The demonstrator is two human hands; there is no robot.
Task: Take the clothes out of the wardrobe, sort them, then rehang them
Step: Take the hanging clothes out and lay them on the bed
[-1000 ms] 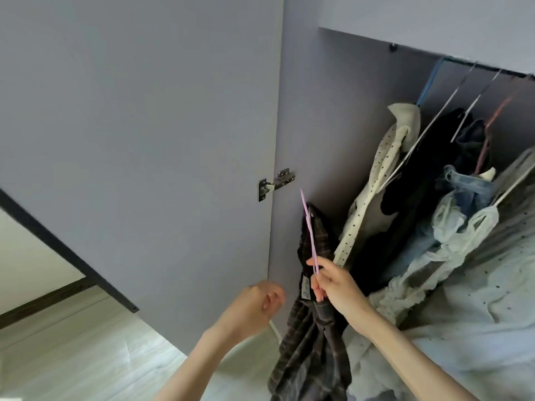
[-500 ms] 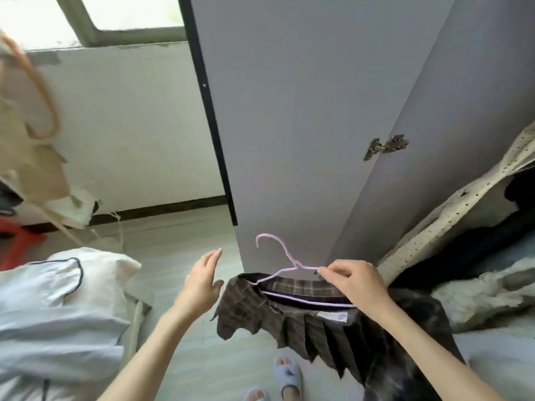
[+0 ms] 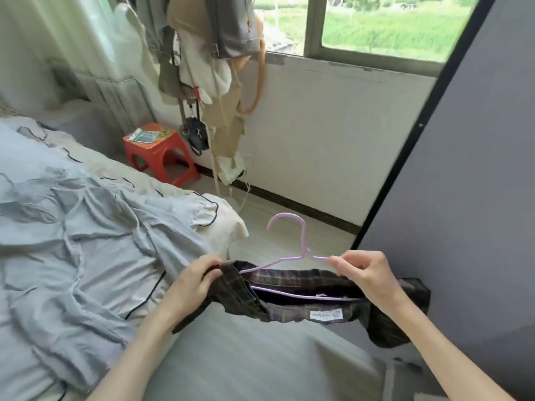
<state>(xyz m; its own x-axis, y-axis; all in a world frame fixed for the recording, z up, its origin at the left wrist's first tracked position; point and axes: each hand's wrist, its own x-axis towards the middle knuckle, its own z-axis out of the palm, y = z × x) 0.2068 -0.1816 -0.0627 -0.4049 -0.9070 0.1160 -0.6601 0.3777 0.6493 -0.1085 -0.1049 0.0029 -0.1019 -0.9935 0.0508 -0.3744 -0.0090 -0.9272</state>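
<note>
Her left hand grips the waistband of the dark plaid skirt; her right hand pinches the lilac hanger threaded through it.

– What's over by the window?
– Daylight, grass outside. Below it a white wall, a red stool on pale floor.
– And left?
– A bed, curtains behind.

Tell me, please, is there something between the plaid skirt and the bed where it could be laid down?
Nothing visible does. The plaid skirt hangs on the purple hanger, gripped by the left hand and right hand, just right of the bed. Only open air separates it from the grey bedding.
</note>
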